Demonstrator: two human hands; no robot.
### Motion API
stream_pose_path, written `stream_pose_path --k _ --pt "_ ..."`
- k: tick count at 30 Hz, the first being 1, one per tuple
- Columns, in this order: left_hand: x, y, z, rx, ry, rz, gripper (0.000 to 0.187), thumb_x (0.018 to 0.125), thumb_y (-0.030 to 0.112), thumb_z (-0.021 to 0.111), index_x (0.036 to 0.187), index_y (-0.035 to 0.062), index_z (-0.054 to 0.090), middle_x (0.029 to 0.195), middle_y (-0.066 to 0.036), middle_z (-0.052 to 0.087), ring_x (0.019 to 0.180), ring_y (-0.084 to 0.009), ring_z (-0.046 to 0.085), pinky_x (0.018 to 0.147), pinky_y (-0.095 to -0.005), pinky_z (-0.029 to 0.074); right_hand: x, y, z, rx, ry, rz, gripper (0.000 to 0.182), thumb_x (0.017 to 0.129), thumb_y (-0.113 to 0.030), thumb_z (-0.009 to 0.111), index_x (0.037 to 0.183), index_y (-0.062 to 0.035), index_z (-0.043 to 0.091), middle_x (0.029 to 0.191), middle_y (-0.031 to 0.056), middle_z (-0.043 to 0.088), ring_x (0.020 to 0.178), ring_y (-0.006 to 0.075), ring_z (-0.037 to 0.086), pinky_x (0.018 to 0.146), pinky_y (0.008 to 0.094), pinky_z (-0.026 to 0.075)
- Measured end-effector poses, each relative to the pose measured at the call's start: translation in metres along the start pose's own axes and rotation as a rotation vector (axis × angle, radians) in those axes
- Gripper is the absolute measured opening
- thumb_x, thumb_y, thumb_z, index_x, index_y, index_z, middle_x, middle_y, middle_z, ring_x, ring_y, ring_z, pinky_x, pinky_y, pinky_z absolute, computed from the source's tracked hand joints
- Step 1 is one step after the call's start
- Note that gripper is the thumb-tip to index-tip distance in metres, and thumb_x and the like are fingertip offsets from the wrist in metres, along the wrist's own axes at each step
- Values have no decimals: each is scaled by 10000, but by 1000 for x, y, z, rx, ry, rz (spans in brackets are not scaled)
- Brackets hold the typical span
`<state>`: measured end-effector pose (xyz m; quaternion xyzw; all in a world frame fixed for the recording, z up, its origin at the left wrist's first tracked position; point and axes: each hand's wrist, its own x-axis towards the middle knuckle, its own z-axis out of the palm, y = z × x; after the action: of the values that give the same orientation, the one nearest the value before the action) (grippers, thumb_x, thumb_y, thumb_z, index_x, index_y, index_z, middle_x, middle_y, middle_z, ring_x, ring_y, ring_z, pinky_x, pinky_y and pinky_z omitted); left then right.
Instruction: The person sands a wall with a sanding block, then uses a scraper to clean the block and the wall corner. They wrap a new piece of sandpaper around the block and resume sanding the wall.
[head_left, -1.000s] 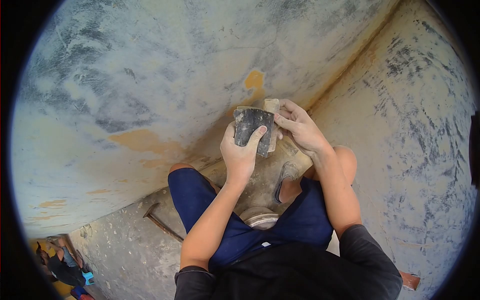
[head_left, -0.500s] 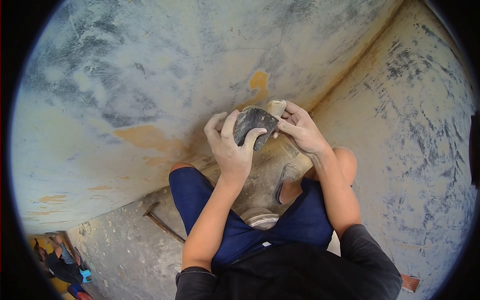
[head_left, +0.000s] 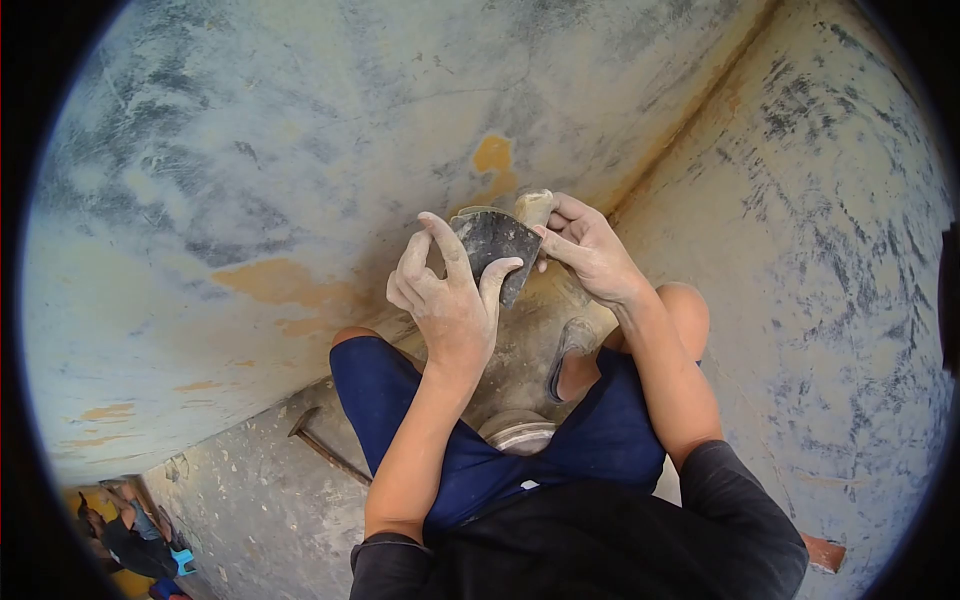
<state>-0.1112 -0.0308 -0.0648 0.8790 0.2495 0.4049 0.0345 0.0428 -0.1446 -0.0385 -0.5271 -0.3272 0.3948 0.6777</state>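
Note:
A dark, dusty sheet (head_left: 490, 242), which looks like sandpaper, is bent between my two hands above my knees. My left hand (head_left: 450, 310) has its thumb pressed over the sheet's front, with its index finger raised beside the left edge and the other fingers loosely curled. My right hand (head_left: 592, 255) pinches the sheet's right corner between thumb and fingers. Against those fingers stands a pale, dust-covered piece with a rounded top (head_left: 534, 206); its lower part is hidden, and I cannot make out its kind.
A smeared grey-white wall (head_left: 300, 150) with orange-brown patches rises ahead and meets another wall (head_left: 800, 250) at right. A round lidded container (head_left: 520, 436) sits between my thighs. A hammer-like tool (head_left: 325, 445) lies on the floor at left. Another person (head_left: 140, 545) is at far lower left.
My left index finger has lifted and straightened away from the sheet's left edge. Both hands and the sheet have shifted slightly left in view, as have the walls.

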Motion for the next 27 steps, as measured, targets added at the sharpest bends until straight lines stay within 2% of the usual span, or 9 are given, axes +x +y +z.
stream_pose_path --k 6,8,11,15,18,21,22,23,27 --pt "-4 -2 11 -143 3 23 958 886 386 733 1575 -17 203 1453 -225 323 1271 -348 348 1027 -509 273 0 1 2 -38 46 -17 310 990 -167 650 1246 -3 589 1088 38 676 900 86 597 732 249 490" --pt "2 2 6 -81 43 33 825 881 400 727 1557 115 350 1428 -198 364 1248 -330 392 968 -498 313 0 -1 2 -37 45 -22 315 987 -170 656 1247 -4 590 1092 39 677 906 86 596 728 247 486" --pt "6 8 -5 53 -69 8 697 894 351 721 1517 189 454 1444 -199 361 1247 -320 393 987 -494 308 2 0 3 -31 32 -22 325 982 -179 667 1244 -1 595 1093 42 678 902 83 589 718 245 477" --pt "1 1 1 -105 -155 25 561 921 299 694 1452 189 549 1475 -195 332 1247 -319 382 1020 -481 323 1 0 8 -30 76 10 335 984 -180 663 1251 7 586 972 21 654 743 68 549 663 235 449" --pt "0 -2 6 -439 -266 -149 444 1003 279 589 1433 171 571 1401 -216 421 1217 -316 451 1025 -444 379 1 1 7 -39 63 33 331 983 -203 673 1207 31 603 990 54 686 740 69 569 640 219 453" --pt "-3 -7 12 -842 -336 -308 399 1062 283 486 1370 49 585 1344 -211 520 1196 -270 549 983 -386 450 1 1 13 40 68 49 327 981 -206 674 1186 39 605 941 67 689 679 72 593 581 211 464" --pt "-2 -7 10 -1211 -489 -535 406 1082 301 426 1340 36 594 1294 -191 566 1144 -252 594 962 -366 478 1 1 15 39 68 50 327 981 -206 674 1186 39 605 941 67 689 679 72 593 581 211 464" --pt "-2 -7 9 -1576 -643 -769 432 1103 319 366 1310 23 603 1244 -170 612 1093 -234 638 942 -346 505 1 1 18 67 88 56 322 980 -205 673 1167 48 606 915 79 690 647 79 603 551 213 471" --pt "8 -5 1 -2070 -558 -1012 655 1052 552 292 1379 21 492 1302 -123 604 1176 -228 618 1023 -401 505 3 2 16 73 138 48 284 981 -201 667 1077 60 609 815 95 688 562 96 610 476 218 477"
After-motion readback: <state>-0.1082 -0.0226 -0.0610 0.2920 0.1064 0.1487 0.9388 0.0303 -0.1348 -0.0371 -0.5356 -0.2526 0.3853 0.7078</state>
